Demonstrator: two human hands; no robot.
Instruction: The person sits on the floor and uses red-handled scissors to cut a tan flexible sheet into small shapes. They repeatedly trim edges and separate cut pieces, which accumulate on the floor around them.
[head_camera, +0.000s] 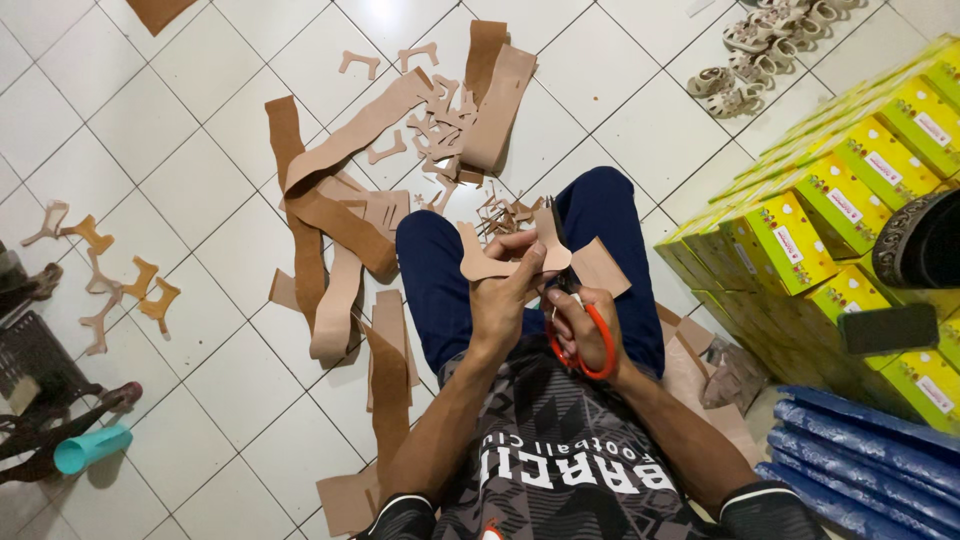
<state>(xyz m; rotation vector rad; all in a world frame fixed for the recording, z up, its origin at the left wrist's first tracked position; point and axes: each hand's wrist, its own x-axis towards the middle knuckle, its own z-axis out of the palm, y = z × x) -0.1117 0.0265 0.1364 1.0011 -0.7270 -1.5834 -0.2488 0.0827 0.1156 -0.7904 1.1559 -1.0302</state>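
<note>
Several cut tan shapes (125, 285) already lie on the white tiled floor (200, 180) while I grip a tan leather piece (500, 262) in my left hand (505, 300) above my lap, my right hand (585, 330) closed on orange-handled scissors (580, 340), long brown strips (330, 230) uncut.

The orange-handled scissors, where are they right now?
The scissors are in the right hand, low in the middle of the head view over the lap, blades against the tan cut-out that the left hand holds.
</note>
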